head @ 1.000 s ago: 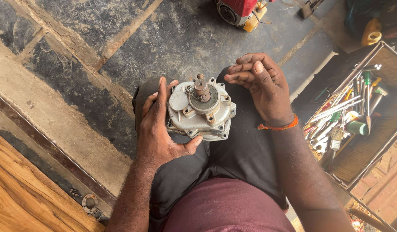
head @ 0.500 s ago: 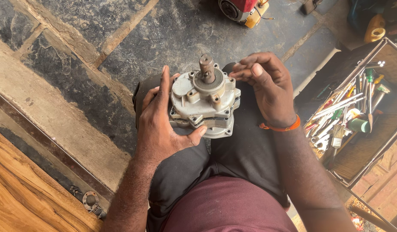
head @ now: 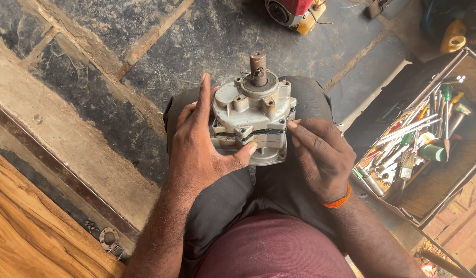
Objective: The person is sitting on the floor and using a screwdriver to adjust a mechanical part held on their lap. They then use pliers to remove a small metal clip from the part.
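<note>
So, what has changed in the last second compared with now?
The right hand came down from above the metal housing and its fingertips now touch the housing's side seam. The housing tipped, its shaft pointing further away. The left hand keeps holding it on the lap.

Dark stone-slab floor (head: 94, 46), wooden plank (head: 27, 231) alongside.
</note>
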The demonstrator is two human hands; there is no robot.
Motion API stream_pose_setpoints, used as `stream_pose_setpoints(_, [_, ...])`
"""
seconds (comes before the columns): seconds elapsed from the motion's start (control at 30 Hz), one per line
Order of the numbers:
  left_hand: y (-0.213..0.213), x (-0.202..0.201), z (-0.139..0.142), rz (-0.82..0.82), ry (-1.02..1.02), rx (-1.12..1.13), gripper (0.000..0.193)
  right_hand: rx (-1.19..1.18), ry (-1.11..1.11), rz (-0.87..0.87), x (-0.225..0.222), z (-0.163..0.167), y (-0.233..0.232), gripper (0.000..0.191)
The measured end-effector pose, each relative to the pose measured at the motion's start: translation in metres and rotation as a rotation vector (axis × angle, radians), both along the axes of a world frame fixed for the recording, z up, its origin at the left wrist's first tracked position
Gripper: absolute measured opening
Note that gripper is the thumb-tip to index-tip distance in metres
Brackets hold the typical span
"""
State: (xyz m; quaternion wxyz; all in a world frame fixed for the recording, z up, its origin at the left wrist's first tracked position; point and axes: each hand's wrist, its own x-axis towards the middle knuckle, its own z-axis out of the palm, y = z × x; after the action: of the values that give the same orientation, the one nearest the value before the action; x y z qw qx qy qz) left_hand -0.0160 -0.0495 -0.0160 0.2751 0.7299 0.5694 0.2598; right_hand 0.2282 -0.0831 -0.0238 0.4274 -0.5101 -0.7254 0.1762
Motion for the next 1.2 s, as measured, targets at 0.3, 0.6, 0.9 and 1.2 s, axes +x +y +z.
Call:
stream_pose_setpoints(0.3, [-0.002,-0.002,0.0,0.007,0.014,0.013,0.127,0.008,-0.024,-0.017,-0.003,-0.005,0.0,0.037])
stream_pose_setpoints(0.6, [-0.003,-0.002,-0.003,0.02,0.004,-0.03,0.13,-0.049,0.161,-0.036,0.002,-0.018,0.001,0.016])
stream_pose_setpoints(0.9, [-0.003,-0.003,-0.003,-0.002,-0.003,-0.009,0.13,-0.065,0.103,0.013,0.003,-0.011,0.007,0.026])
stream_pose_setpoints(1.2, [-0.003,-0.002,0.001,0.011,0.015,-0.029,0.13,0.005,0.036,0.048,0.0,-0.009,0.014,0.028])
